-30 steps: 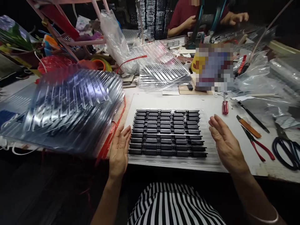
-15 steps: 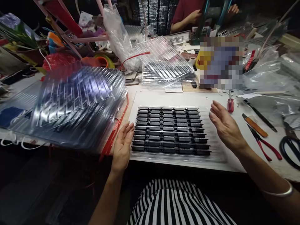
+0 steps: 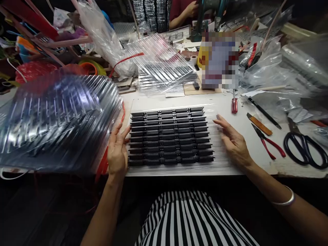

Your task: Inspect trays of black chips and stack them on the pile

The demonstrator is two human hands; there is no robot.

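Observation:
In front of me a clear ribbed plastic tray [image 3: 219, 158] lies on the white tabletop. Rows of black slotted strips [image 3: 170, 139] fill most of it, leaving its right side bare. At the tray's left edge is my left hand [image 3: 117, 150], fingers apart and fingertips close against the ends of the strips. My right hand [image 3: 234, 141] is beside the right edge with its fingers stretched out. Neither hand is visibly closed on the tray; whether the fingertips touch its rim is hard to tell.
Stacked clear ribbed sheets [image 3: 58, 119] lie left, more clear trays [image 3: 164, 68] behind. Rightward are a red screwdriver [image 3: 234, 106], red-handled pliers [image 3: 269, 143], an orange-handled tool [image 3: 260, 124] and scissors [image 3: 304, 147]. Plastic bags [image 3: 271, 65] crowd the back right. A co-worker's arm [image 3: 183, 15] shows across.
The view has swung right, so everything sits further left. The strip-filled tray appears slightly turned. My right hand is a little nearer to me along the tray's edge; both hands stay beside it.

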